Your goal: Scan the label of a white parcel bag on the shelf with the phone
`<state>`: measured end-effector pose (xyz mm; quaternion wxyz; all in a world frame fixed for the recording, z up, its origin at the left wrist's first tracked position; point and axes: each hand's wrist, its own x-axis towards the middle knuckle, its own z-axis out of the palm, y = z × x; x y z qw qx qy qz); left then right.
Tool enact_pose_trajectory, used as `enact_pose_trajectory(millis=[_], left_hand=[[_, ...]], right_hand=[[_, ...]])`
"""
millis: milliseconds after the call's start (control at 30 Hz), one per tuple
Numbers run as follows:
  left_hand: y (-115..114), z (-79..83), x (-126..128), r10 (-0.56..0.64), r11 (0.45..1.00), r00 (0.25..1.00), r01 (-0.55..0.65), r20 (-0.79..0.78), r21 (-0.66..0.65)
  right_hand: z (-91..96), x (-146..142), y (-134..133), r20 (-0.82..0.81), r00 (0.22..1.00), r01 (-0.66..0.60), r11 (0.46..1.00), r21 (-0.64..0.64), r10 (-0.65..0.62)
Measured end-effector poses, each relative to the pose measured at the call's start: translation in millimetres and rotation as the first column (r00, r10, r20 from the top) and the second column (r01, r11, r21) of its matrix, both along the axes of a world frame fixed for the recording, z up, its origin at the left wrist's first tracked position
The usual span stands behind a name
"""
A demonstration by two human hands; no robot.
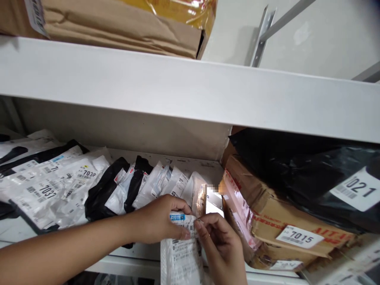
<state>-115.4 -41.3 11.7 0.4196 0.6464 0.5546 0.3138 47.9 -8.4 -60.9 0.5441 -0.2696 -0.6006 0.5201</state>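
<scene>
A white poly mailer (pixel 181 259) with a printed label and a blue strip at its top hangs upright between my hands, its lower end cut off by the picture's edge. My left hand (pixel 162 221) is closed on its upper left part, the thumb lying over the label. At the top right corner, my right hand (pixel 221 245) pinches the same mailer between thumb and fingers. Just behind my right hand stands a phone (pixel 214 204) with a lit screen, partly covered by the fingers. White mailers (pixel 179 182) lean in a row behind my left hand.
Left on the shelf (pixel 139 253) lie black and white parcels (pixel 46 194), some numbered. To the right, a cardboard box (pixel 279 215) marked 7015 sits beneath a black bag (pixel 311 174). A white shelf beam (pixel 178 87) crosses overhead, with a taped carton (pixel 118 31) above it.
</scene>
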Motion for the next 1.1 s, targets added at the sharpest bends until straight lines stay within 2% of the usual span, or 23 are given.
enact_pose_trajectory(millis=[133, 333, 500, 600, 767, 933, 1000, 1100], left_hand=[[-1, 5.5, -2, -0.030, 0.999, 1.000, 0.030, 0.004, -0.019], [-2, 2.4, -8, -0.100, 0.977, 0.984, 0.124, 0.145, -0.172], [-3, 6.6, -8, 0.035, 0.982, 0.988, -0.005, 0.153, -0.187], [-2, 9.4, -7, 0.049, 0.982, 0.991, -0.025, 0.126, -0.185], [-1, 7.7, -10, 0.010, 0.989, 1.000, -0.009, 0.006, -0.149], [-2, 8.8, -12, -0.009, 0.988, 0.994, -0.009, -0.113, -0.155], [-1, 9.6, -11, 0.010, 0.982, 0.996, -0.027, -0.093, -0.188], [1, 10.1, -7, 0.073, 0.966, 0.996, -0.059, 0.044, -0.252]], right_hand=[[6.3, -2, -8, -0.065, 0.997, 0.033, 0.995, -0.093, -0.039], [5.9, 0, -5, -0.106, 0.992, -0.090, 0.970, -0.226, 0.067], [6.2, -2, -6, -0.139, 0.986, -0.113, 0.977, -0.179, 0.089], [6.9, -2, -6, -0.144, 0.982, -0.141, 0.976, -0.168, 0.118], [5.4, -3, -6, -0.147, 0.986, -0.105, 0.974, -0.201, 0.076], [11.3, -3, -10, -0.088, 0.996, 0.003, 0.981, -0.196, -0.021], [14.2, -3, -12, -0.066, 0.996, 0.054, 0.982, -0.181, -0.066], [14.6, -2, -10, -0.085, 0.994, 0.055, 0.981, -0.188, -0.072]])
